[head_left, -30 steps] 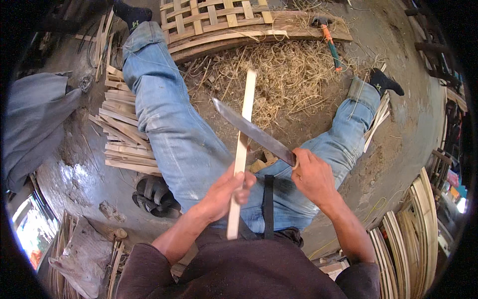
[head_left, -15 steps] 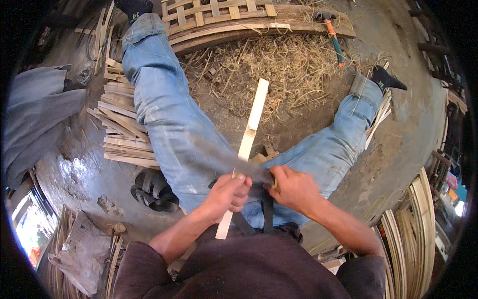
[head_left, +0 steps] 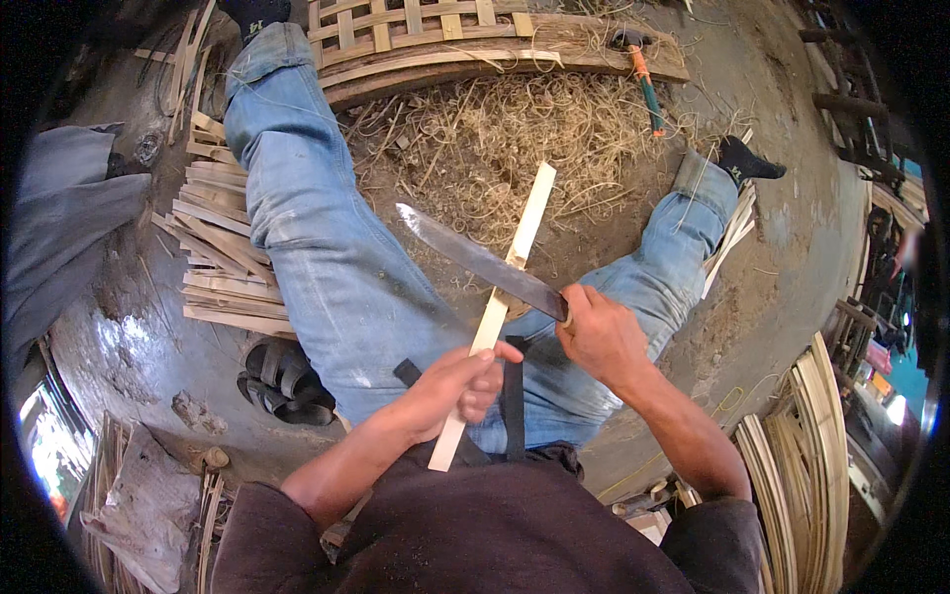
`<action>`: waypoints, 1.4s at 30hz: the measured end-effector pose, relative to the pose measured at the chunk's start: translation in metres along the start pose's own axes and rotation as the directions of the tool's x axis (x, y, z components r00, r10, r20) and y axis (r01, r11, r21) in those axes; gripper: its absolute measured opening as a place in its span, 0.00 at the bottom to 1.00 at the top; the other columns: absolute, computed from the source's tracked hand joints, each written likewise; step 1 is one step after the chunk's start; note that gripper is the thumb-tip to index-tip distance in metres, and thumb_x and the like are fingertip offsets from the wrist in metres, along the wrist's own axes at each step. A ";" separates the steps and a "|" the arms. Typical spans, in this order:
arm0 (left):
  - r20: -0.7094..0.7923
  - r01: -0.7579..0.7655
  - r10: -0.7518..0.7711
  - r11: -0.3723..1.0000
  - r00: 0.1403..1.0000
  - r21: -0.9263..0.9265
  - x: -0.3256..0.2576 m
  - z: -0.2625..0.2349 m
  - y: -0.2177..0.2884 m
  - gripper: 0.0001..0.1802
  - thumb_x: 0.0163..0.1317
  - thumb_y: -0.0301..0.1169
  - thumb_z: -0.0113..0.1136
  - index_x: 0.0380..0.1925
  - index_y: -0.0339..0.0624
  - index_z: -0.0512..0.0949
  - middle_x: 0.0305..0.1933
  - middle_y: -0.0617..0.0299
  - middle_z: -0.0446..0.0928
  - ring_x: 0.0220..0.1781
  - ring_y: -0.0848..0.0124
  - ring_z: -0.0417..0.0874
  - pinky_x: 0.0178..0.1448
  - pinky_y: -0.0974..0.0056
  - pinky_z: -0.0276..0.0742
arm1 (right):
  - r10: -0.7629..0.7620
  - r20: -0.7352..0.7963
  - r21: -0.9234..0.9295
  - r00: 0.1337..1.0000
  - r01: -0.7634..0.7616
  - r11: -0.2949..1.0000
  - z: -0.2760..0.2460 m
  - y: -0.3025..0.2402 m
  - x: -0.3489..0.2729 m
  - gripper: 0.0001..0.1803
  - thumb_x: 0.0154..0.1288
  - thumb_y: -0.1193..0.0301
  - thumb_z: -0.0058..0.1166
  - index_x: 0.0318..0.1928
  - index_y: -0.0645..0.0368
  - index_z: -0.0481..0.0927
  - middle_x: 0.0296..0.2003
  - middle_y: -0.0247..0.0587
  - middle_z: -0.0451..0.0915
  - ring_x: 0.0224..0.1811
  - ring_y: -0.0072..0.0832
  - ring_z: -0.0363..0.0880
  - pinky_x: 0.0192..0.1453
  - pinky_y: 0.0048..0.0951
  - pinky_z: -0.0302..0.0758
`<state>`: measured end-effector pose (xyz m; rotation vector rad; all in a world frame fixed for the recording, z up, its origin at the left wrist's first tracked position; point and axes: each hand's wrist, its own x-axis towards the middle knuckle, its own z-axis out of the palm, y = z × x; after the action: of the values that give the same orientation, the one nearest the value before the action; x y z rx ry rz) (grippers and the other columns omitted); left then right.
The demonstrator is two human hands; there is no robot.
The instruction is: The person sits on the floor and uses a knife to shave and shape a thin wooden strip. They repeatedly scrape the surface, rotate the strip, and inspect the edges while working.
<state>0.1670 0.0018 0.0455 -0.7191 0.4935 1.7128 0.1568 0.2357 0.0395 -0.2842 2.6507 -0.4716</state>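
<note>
Gripping the pale strip in curled fingers, the left hand lays its thumb along the top, its index finger reaching out toward the right hand. The strip slants through that grip, its lower end just below the left hand near the shirt, its longer part rising ahead, between the two hands. The right hand is closed around the handle of a knife; the blade runs forward and left from it, crossing over the strip ahead of the left hand. Whether blade and strip touch, I cannot tell. A strap hangs between the hands. Beyond both lie shavings, then a plank with a hammer at its right end. Left of the left hand sit sandals, and farther ahead, a stack of strips beside the jeans.
</note>
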 end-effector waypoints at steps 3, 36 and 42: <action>0.045 0.055 -0.054 0.998 0.998 -0.022 -0.005 -0.013 -0.002 0.14 0.76 0.44 0.43 0.40 0.46 0.69 0.23 0.76 0.52 0.19 0.86 0.49 0.20 0.75 0.46 | 0.131 -0.003 -0.010 0.991 -0.131 0.991 -0.001 0.000 0.006 0.12 0.56 0.70 0.58 0.37 0.58 0.70 0.30 0.51 0.77 0.30 0.47 0.82 0.33 0.45 0.80; 0.072 0.117 -0.112 0.991 0.991 -0.068 0.009 0.011 -0.016 0.15 0.72 0.40 0.44 0.25 0.53 0.59 0.19 0.77 0.50 0.16 0.84 0.47 0.17 0.73 0.40 | -0.193 0.080 -0.069 0.978 0.198 0.978 -0.004 0.011 -0.009 0.05 0.55 0.71 0.56 0.30 0.57 0.74 0.25 0.46 0.78 0.25 0.44 0.80 0.28 0.43 0.78; 0.117 0.134 -0.123 0.986 0.986 -0.095 0.010 0.010 -0.017 0.16 0.73 0.41 0.43 0.24 0.54 0.58 0.20 0.77 0.50 0.17 0.84 0.48 0.17 0.73 0.40 | -0.143 0.030 -0.162 0.989 0.146 0.976 0.004 0.040 -0.005 0.03 0.57 0.71 0.51 0.30 0.56 0.72 0.24 0.45 0.78 0.24 0.44 0.81 0.25 0.44 0.77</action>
<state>0.1800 0.0201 0.0467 -0.7096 0.2774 1.6553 0.1578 0.2722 0.0233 -0.5330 2.6660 -0.2940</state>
